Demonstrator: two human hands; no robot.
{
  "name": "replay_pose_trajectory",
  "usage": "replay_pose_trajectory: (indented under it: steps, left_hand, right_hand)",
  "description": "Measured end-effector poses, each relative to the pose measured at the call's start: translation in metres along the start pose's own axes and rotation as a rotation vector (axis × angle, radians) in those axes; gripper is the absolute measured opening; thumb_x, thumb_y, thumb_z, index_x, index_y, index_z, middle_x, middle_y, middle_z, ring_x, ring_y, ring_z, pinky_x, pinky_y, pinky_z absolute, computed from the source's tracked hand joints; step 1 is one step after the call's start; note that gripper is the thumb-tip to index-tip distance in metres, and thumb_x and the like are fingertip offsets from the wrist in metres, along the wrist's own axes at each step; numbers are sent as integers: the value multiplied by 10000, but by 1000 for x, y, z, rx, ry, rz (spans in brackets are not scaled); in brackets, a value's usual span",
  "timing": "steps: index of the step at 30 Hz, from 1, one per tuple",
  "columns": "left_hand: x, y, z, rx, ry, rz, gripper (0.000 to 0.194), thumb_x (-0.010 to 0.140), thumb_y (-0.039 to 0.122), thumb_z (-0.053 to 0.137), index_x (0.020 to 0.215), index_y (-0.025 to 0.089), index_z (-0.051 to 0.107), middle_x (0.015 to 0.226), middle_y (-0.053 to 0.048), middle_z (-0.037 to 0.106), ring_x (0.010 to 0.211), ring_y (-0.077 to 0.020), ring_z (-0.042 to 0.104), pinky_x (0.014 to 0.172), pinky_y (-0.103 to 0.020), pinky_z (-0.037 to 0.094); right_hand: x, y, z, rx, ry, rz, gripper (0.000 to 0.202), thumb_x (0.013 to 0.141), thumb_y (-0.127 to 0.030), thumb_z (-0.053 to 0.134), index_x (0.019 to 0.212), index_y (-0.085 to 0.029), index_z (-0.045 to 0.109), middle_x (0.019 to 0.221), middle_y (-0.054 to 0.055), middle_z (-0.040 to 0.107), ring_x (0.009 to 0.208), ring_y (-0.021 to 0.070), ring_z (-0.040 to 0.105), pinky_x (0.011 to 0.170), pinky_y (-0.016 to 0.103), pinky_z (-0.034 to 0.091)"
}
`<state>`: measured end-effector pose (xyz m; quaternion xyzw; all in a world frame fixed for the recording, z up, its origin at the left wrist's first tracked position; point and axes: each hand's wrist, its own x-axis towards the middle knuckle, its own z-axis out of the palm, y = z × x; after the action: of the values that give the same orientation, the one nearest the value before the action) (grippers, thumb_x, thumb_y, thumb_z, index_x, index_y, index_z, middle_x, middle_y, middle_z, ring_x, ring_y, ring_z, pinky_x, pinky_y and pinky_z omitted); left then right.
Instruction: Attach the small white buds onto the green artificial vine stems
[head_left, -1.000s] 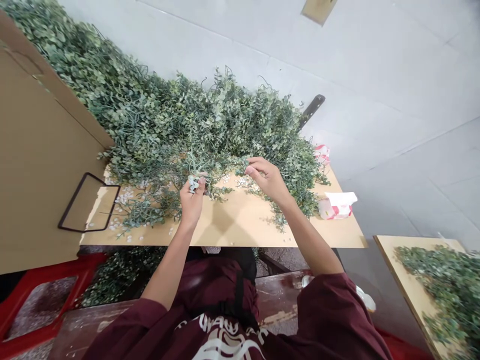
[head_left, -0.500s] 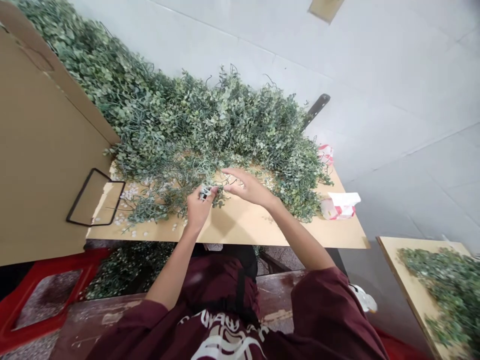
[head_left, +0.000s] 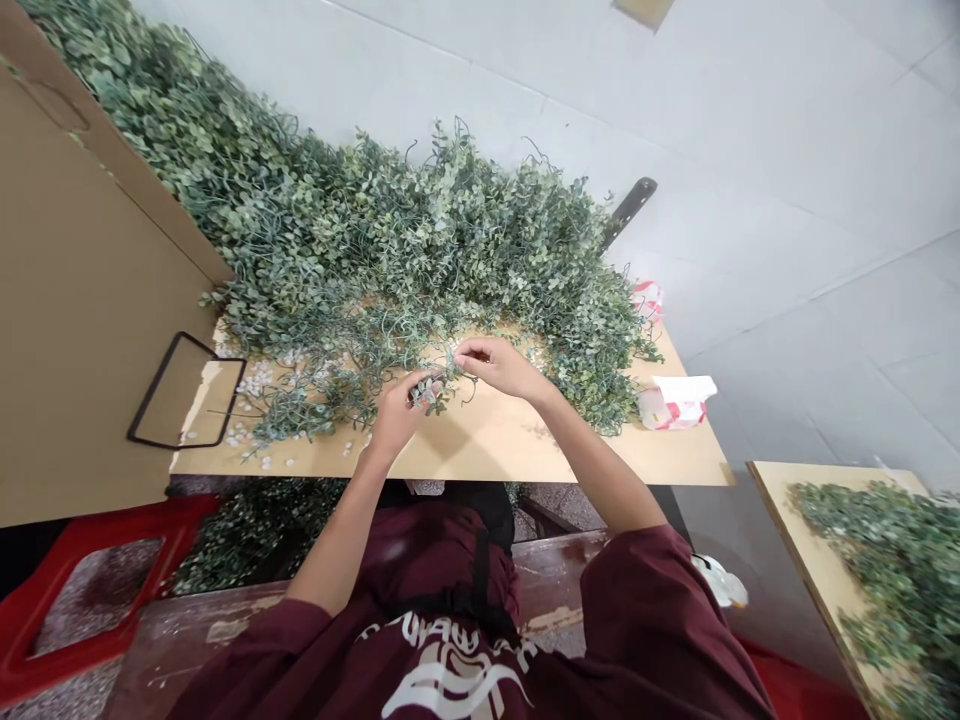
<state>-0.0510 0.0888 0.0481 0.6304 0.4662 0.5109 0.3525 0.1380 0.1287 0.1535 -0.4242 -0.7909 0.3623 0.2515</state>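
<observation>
My left hand [head_left: 397, 415] is closed around a leafy sprig [head_left: 429, 392] of small grey-green leaves, held just above the front part of the table. Beside it, my right hand [head_left: 506, 370] has thumb and fingers pinched together at the sprig's upper right end, where a thin dark stem curves down. The exact spot it grips is small and partly hidden. Behind both hands lies a large heap of the same greenery [head_left: 450, 230]. Loose sprigs [head_left: 292, 415] lie left of my left hand, among small white round pieces [head_left: 259, 380].
A cardboard box [head_left: 97, 300] stands at the left, with a black wire frame [head_left: 187, 390] against it. On the table [head_left: 510, 450] at right are a red-and-white tissue pack [head_left: 671, 405] and another packet [head_left: 646, 300]. A red stool [head_left: 161, 515] is lower left; a second board [head_left: 806, 560] bears greenery.
My right hand has gone from open, fingers spread, to a pinch at the sprig's end. My left hand has turned slightly, and the sprig's leaves show more.
</observation>
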Motion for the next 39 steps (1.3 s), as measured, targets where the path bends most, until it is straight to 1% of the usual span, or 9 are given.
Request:
replay_pose_trajectory:
  steps: [7,15,18,21,24,26,30,35,39]
  left_hand:
    - [4,-2,-7,101,105,-53,326,816,325,658,1112,194,704,848,-20,701,655,-119,569,662,-210,462]
    - [3,5,-13,217,209,91,403,820,205,627,1223,206,622,995,-53,594,941,-188,586,896,-284,456]
    - [2,1,-14,246,225,111,310,813,184,615,1119,206,660,996,-52,579,952,-192,582,896,-278,455]
    - [2,-3,-14,260,212,144,164,808,179,610,957,196,677,979,-53,578,927,-187,581,842,-258,463]
    - [2,-1,-15,260,160,169,100,835,214,602,911,189,662,978,-59,590,915,-182,583,828,-250,459]
    - [1,2,-16,240,97,181,107,862,246,585,907,183,658,986,-68,610,924,-184,591,838,-250,458]
    - [-3,5,-15,146,-9,163,169,894,265,536,937,182,677,984,-78,670,917,-193,622,846,-266,469]
    - [-7,9,-8,51,-37,40,225,866,295,558,1005,180,692,884,-52,720,770,-179,628,722,-259,481]
    - [-10,22,-5,-56,-38,-35,246,871,395,580,893,170,678,698,-30,687,645,-156,570,631,-238,449]
  right_hand:
    - [-3,-3,-7,12,94,81,350,854,-467,558,718,-150,617,611,-22,485,564,100,375,536,241,282]
    - [-3,5,1,-81,66,127,358,786,-444,638,596,-169,511,552,-53,410,548,88,337,527,238,233]
    - [-2,7,2,-61,80,120,314,802,-384,598,597,-179,477,558,-56,407,546,89,351,532,236,251]
    - [-1,8,2,-32,104,109,264,789,-321,583,591,-186,472,572,-44,452,581,107,448,557,230,306]
    - [-1,9,2,103,120,124,224,781,-279,587,606,-196,475,624,-8,565,741,168,627,633,237,403]
    - [-1,8,3,240,133,142,237,785,-267,594,608,-206,449,664,13,624,847,205,686,685,260,455]
    - [-2,4,4,457,177,142,268,800,-267,604,616,-213,418,729,33,695,876,213,713,768,314,511]
    - [-2,-5,9,627,199,135,297,794,-293,608,625,-213,377,884,61,743,911,204,712,832,358,525]
    - [-1,-7,14,601,241,101,298,767,-283,610,607,-214,368,782,39,713,799,184,694,752,330,527]
